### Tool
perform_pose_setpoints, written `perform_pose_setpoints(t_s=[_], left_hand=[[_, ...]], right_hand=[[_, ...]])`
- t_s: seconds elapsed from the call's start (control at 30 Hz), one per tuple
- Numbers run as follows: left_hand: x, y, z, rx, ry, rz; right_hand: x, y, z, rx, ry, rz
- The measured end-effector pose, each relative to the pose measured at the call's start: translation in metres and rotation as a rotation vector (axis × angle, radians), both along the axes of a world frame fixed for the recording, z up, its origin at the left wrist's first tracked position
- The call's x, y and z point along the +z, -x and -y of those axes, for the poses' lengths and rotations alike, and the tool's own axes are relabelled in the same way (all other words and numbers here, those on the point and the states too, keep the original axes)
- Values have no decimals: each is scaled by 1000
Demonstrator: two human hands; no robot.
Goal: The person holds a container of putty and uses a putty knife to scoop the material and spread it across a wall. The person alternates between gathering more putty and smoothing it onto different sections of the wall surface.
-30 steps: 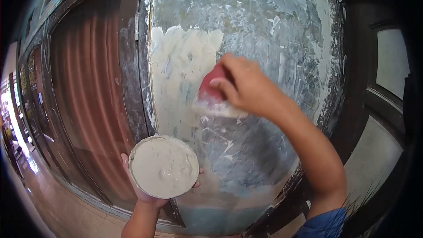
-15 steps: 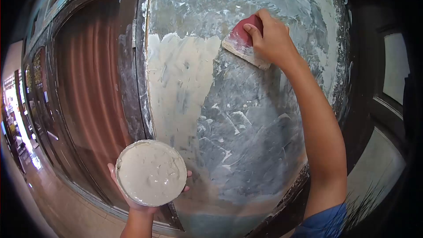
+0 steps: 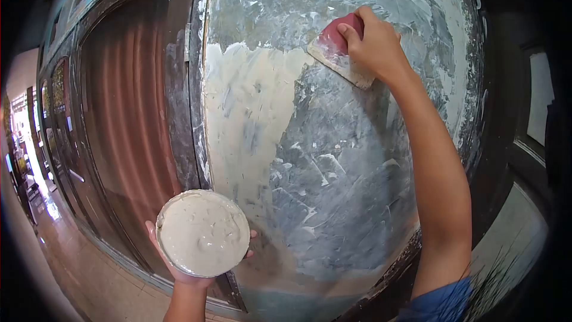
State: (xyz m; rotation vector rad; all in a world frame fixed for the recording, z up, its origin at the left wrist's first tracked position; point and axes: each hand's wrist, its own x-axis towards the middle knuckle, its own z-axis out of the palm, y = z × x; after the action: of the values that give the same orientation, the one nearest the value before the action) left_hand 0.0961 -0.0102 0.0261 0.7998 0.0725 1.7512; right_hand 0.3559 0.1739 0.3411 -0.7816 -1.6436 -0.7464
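In my right hand (image 3: 376,45) is a red putty spreader (image 3: 338,37), gripped between thumb and fingers. Its wide lower edge, coated with pale paste, lies against the grey, scuffed wall (image 3: 351,125). A cream layer of putty (image 3: 241,101) covers the wall's left strip, and the spreader's left corner touches its upper right edge. Lower left, my left hand (image 3: 189,277) holds up a round tub of putty (image 3: 202,232) from below, with fingertips showing at both sides. Creamy, lumpy paste fills the tub almost to its rim.
Left of the wall stands a dark wooden door frame (image 3: 189,95) with a reddish-brown curtain (image 3: 128,107) behind its panel. Another dark door (image 3: 506,119) is at the right. Tiled floor (image 3: 101,268) runs along the lower left toward a bright opening.
The spreader and my right hand have shifted slightly right along the wall, and the putty's top edge reaches a little farther right. The view has also shifted slightly. My left hand still holds the tub.
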Motion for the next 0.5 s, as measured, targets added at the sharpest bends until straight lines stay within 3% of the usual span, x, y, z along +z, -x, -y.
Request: perform_pose_setpoints(t_s=[0.13,0.2,0.3,0.5], left_hand=[[-3,-3,1,-6,23,20],[1,-2,-2,-15,24,61],[-3,-2,-3,9,-28,-43],[3,-9,-3,19,-14,66]], right_hand=[[-6,2,1,79,31,41],[-8,6,-3,-50,-16,116],[4,1,-1,-24,8,44],[-3,0,-9,56,-15,94]])
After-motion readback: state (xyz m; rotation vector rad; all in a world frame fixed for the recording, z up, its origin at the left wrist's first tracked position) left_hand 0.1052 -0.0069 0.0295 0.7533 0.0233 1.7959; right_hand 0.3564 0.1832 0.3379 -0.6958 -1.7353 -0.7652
